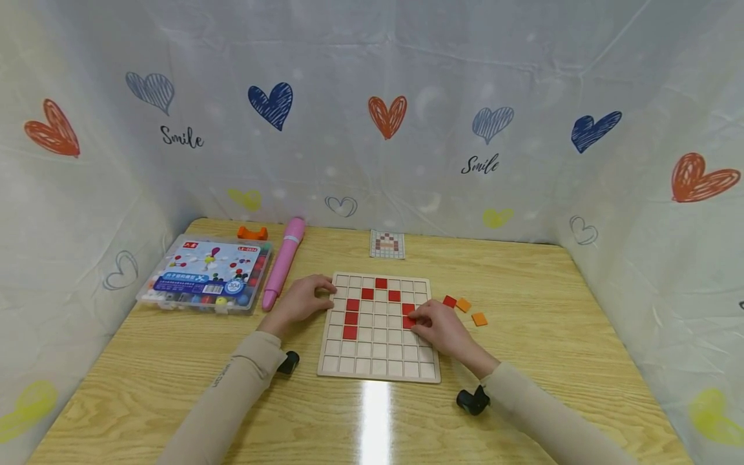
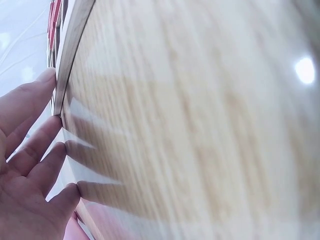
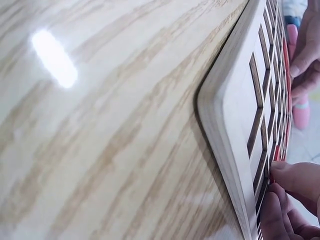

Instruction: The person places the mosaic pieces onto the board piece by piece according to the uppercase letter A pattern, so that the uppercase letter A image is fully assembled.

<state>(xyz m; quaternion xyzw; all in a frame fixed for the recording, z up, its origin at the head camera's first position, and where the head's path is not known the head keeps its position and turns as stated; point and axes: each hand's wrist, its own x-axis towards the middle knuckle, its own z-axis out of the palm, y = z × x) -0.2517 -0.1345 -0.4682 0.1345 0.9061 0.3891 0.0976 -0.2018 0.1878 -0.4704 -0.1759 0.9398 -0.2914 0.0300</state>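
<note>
Grid board [image 1: 380, 368]: pale wood, flat and square, with rounded corners and a smooth, thick edge; raised strips divide it into shallow square cells. It lies on the tabletop in front of the person, between the hands.
Red tiles on board [image 1: 351, 318]: thin, flat squares with a plain surface, seated in cells along two sloping sides that meet at one tile near the far edge.
Right hand [image 1: 443, 328]: thumb and fingers pinch a red tile [image 1: 409, 321] at a cell near the board's right side.
Left hand [image 1: 303, 298]: fingers spread and lightly bent, tips touching the board's left edge.
Loose tiles: one red square [image 1: 449, 301] and two orange squares [image 1: 479, 319], flat on the table just right of the board.
Pattern card [image 1: 387, 245]: small printed grid, beyond the board's far edge.
Tabletop [image 1: 535, 310]: yellowish wood grain, glossy, with a bright glare strip at the near side.
Model kit case [image 1: 203, 274]: clear plastic, rectangular, printed label, coloured pieces inside; at far left.
Pink cylinder [image 1: 283, 263]: long and smooth, between case and left hand.
Orange piece [image 1: 252, 233]: bracket-shaped, behind the case.
Backdrop [image 1: 430, 58]: creased pale sheet printed with hearts.
Obstruction: the right hand covers part of the board's right edge.
</note>
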